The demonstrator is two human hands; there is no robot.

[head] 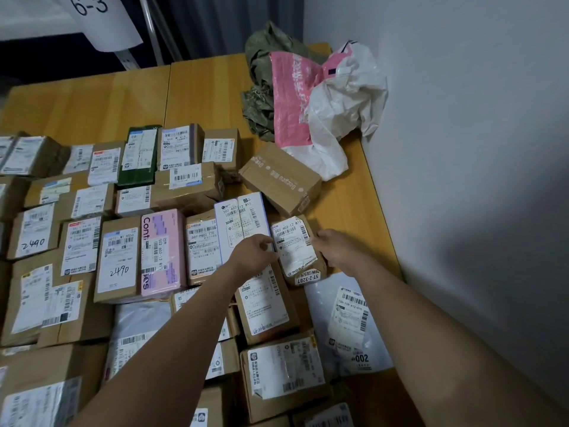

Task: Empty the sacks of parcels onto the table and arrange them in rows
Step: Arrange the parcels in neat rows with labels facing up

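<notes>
A white mailer bag (348, 318) lies nearest, on the right of the desk (354, 204). Just beyond it, the left hand (255, 254) and right hand (335, 248) each have a narrow grip on opposite side edges of a small brown parcel (295, 251). It sits at the row's right end, beside a white box (241, 226). Its long axis runs near to far, label up, with the far end leaning slightly left. The step looks like arranging, and next the parcel wants squaring against that box. Farther off sits a skewed brown carton (280, 177), and farthest the crumpled sacks (323, 97).

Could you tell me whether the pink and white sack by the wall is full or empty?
Apparently empty: the pink and white sack lies crumpled on the table, no box shapes bulging; its inside is hidden.
</notes>
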